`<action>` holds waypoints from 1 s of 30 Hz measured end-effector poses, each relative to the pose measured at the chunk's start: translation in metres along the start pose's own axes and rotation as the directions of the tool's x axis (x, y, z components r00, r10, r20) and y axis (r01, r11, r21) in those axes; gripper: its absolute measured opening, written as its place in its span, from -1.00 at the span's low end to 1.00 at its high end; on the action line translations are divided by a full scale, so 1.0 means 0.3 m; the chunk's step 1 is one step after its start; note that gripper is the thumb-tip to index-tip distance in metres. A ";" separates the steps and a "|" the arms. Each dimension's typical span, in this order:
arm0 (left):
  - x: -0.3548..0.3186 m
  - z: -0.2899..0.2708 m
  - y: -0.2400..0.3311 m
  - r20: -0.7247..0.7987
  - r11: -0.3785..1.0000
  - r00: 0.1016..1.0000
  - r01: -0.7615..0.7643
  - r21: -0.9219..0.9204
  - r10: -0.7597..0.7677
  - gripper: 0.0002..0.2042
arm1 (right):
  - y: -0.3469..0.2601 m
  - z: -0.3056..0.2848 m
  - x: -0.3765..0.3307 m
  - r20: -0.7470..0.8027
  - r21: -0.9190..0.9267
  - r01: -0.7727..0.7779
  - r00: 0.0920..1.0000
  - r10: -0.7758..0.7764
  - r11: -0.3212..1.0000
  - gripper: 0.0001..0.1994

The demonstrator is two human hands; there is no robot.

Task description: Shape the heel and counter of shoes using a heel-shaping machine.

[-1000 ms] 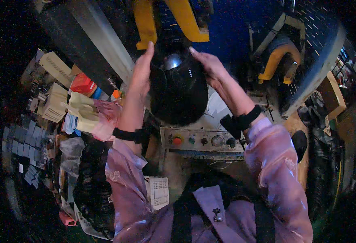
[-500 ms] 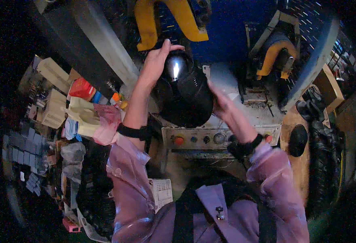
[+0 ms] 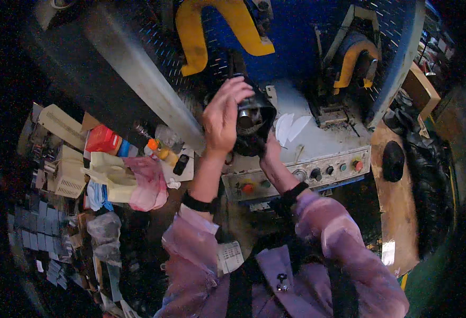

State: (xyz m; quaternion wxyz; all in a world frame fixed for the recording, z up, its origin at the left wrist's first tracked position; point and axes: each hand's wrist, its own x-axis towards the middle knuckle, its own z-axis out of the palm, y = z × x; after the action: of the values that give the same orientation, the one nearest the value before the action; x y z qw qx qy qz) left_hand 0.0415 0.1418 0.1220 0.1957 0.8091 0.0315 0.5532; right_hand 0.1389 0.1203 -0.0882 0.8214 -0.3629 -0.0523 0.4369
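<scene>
1. Your left hand [image 3: 223,119] gripped the rounded black part [image 3: 254,123], glossy with a shiny centre.
2. Your right hand [image 3: 269,153] cupped it from beneath, above the control panel [image 3: 302,175].

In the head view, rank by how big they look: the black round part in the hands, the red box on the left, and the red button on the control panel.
1. black round part
2. red box
3. red button
</scene>
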 end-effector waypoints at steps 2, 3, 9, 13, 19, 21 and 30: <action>-0.018 -0.002 -0.004 0.001 0.999 1.000 -0.022 -0.026 0.022 -0.60 | 0.040 0.018 0.060 -0.008 -0.268 0.154 0.987 -0.162 0.951 -0.51; -0.024 0.001 -0.008 -0.008 0.999 0.999 -0.038 -0.024 0.037 -0.61 | 0.057 0.026 0.094 -0.046 -0.388 0.158 0.981 -0.191 0.908 -0.52; -0.106 0.000 -0.021 0.039 0.999 0.999 -0.028 0.018 0.027 -0.55 | 0.085 0.066 0.294 0.039 -0.398 0.250 0.966 -0.256 0.882 -0.55; -0.237 -0.032 0.024 -0.152 0.981 0.970 0.177 -0.081 -0.188 -0.55 | 0.086 0.066 0.364 0.104 -0.393 0.335 0.941 -0.321 0.857 -0.57; -0.210 -0.051 0.035 -0.003 0.967 0.994 0.106 0.231 -0.108 -0.64 | 0.103 0.039 0.370 0.092 -0.425 0.250 0.968 -0.233 0.870 -0.61; -0.121 -0.043 -0.001 0.122 0.946 0.992 -0.031 0.323 -0.010 -0.64 | 0.112 0.015 0.342 0.089 -0.412 0.236 0.972 -0.219 0.880 -0.62; 0.071 -0.056 -0.129 0.184 0.977 0.959 0.211 0.043 -0.215 -0.69 | 0.147 -0.165 0.157 0.024 -0.316 0.078 0.997 -0.074 0.945 -0.64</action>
State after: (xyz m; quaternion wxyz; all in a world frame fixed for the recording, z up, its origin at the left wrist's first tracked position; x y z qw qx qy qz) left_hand 0.0410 0.1878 0.1325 0.2470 0.8516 0.1062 0.4500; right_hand 0.1578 0.1444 -0.1636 0.7685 -0.4852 -0.1405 0.3928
